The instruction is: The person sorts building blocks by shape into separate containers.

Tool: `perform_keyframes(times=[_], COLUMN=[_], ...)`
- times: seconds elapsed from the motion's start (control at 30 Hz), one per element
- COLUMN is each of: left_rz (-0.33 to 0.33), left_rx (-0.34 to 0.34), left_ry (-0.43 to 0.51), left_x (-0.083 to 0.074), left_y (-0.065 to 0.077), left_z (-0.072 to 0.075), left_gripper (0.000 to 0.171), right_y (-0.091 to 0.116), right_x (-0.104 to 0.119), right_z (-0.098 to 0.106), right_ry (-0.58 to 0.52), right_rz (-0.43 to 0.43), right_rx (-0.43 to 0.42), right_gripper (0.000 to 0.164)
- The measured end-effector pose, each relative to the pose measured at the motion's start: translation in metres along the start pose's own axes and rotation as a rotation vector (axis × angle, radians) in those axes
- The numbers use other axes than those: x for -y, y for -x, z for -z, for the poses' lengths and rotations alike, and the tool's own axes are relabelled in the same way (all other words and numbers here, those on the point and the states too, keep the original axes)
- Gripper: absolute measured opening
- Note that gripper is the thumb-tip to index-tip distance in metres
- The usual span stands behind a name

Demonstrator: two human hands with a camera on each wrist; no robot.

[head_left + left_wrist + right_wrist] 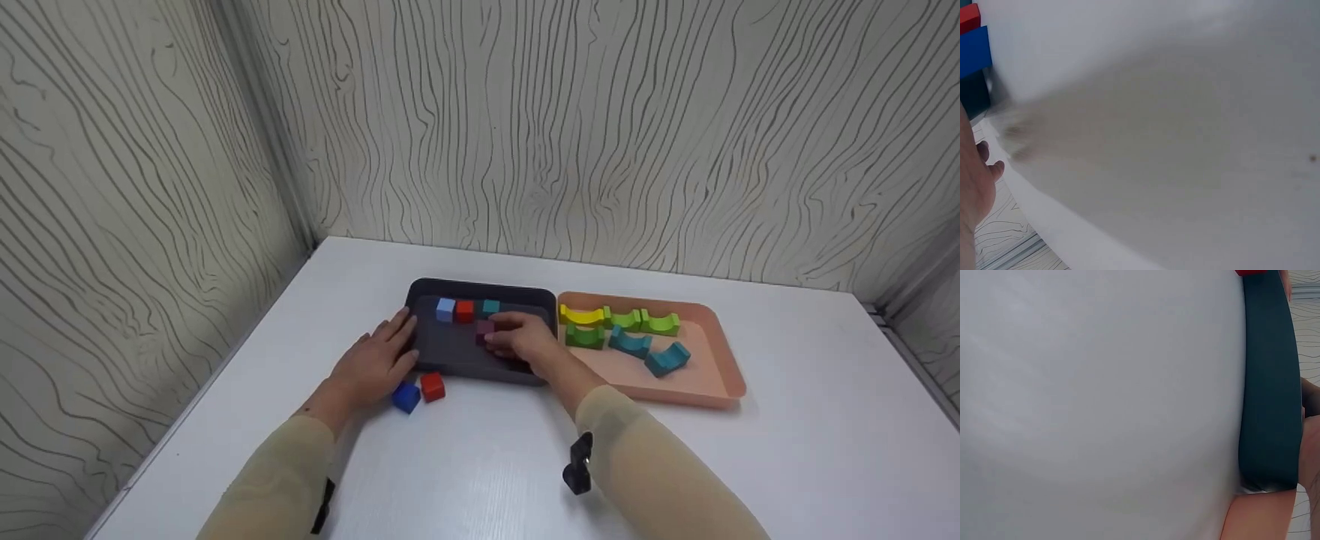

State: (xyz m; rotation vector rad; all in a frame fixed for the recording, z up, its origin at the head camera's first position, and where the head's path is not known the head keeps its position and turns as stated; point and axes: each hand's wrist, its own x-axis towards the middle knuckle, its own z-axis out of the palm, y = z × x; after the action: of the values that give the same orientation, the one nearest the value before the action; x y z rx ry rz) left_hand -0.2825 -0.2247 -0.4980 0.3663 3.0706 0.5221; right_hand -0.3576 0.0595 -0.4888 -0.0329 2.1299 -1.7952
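Note:
Inside the dark tray [480,369], my right hand [527,342] pinches a purple cube [484,331] between thumb and fingers. Behind it in the same tray stand a light blue cube [445,310], a red cube [465,311] and a teal cube [491,307]. My left hand [373,366] rests at the tray's left edge with its fingers stretched out. Close to the left thumb, a blue cube [406,397] and another red cube [433,386] lie on the table in front of the tray. The right wrist view shows the tray's outer wall [1269,382] and only part of the right hand.
A pink tray [716,352] adjoins the dark tray on the right. It holds several arch-shaped blocks: a yellow arch block [582,318], green ones and teal ones, such as the teal arch block [667,360]. Wood-patterned walls [525,150] enclose the white table [450,472].

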Motion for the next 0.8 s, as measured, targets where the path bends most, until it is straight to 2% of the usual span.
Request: perform_keyframes(times=[0.23,0.4,0.63,0.8], left_rz=[0.003,0.008,-0.02,-0.024], left_rx=[-0.006,-0.005,-0.04,-0.04], left_ry=[0.009,0.015,0.014,0.016], left_x=[-0.0009,-0.0022,-0.0019,-0.0005], left_y=[-0.0003,-0.0004,-0.0007,-0.0003], left_z=[0.0007,0.0023,0.0015,-0.0012], left_gripper=[0.066,0.067,0.066,0.065], right_y=[0.0002,0.0014,0.006,0.0096], right_x=[0.0023,0.0039,0.0021,0.003], right_z=[0.0019,0.0016,0.0015,0.0029], right_ry=[-0.022,-0.034,-0.074,-0.095], right_rz=[0.01,0.018,0.091,0.133], right_rx=[0.015,-0.005,-0.033,-0.042], right_gripper=[0.05,0.05,0.051,0.05])
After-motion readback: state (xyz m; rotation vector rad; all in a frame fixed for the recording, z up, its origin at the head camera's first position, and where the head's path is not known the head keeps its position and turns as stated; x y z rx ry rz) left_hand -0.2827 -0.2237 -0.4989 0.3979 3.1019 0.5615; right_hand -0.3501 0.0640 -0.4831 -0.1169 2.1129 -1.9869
